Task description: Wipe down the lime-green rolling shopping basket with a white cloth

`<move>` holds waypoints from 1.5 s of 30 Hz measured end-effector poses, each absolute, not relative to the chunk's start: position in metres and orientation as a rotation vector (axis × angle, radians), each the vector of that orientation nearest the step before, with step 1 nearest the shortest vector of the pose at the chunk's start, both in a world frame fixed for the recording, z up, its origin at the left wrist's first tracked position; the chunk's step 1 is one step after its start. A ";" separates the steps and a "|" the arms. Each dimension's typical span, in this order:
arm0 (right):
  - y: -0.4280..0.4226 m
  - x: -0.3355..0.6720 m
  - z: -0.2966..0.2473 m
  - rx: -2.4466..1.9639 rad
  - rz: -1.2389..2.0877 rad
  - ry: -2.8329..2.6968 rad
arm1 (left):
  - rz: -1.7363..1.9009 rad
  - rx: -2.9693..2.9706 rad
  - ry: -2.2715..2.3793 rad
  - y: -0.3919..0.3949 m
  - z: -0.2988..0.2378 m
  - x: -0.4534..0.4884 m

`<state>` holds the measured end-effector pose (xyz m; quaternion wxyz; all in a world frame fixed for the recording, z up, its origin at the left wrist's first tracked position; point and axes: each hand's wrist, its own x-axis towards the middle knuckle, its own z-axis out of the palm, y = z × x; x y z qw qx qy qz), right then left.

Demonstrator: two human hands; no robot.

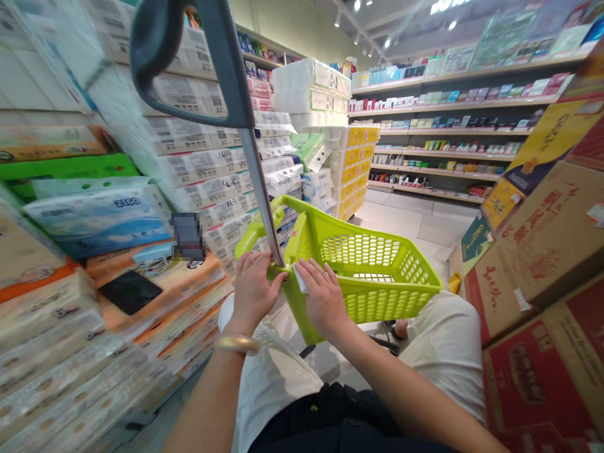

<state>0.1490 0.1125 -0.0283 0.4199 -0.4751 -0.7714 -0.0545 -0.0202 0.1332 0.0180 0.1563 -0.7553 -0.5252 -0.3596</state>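
Note:
A lime-green rolling shopping basket (391, 289) stands between my knees, its perforated sides tilted toward the right. From its near corner rises a metal pole (258, 182) with a dark grey loop handle (243, 94) at the top. My left hand (257, 286) grips the basket's edge at the foot of the pole, thumb on the near side. Pressed against the basket's end wall is a folded white tissue or cloth (300, 279), held under the fingers of my right hand (323, 296). Part of the white piece is hidden by that hand.
Stacked tissue packs (104, 214) rise at my left, with a dark flat device (131, 292) lying on one. Cardboard cartons (542, 239) crowd the right side. Further back stand yellow-sided packs (356, 167) and shelves of small boxes (453, 107). Pale floor tiles (401, 220) run between.

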 end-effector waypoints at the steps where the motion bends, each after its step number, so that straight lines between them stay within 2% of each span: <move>1: 0.111 0.156 -0.033 -1.218 -0.144 -1.923 | -1.032 -2.160 -1.498 0.134 0.018 -0.021; 10: 0.106 0.206 -0.070 -1.403 -0.232 -1.763 | -1.050 -2.156 -1.476 0.134 0.020 -0.021; 21: 0.113 0.143 -0.021 -1.178 -0.089 -1.969 | -1.047 -2.156 -1.450 0.136 0.018 -0.025; 35: 0.099 0.241 -0.081 -1.456 -0.277 -1.745 | -1.050 -2.156 -1.447 0.140 0.015 -0.026; 45: 0.114 0.163 -0.031 -1.268 -0.070 -1.925 | -1.056 -2.141 -1.427 0.140 0.014 -0.027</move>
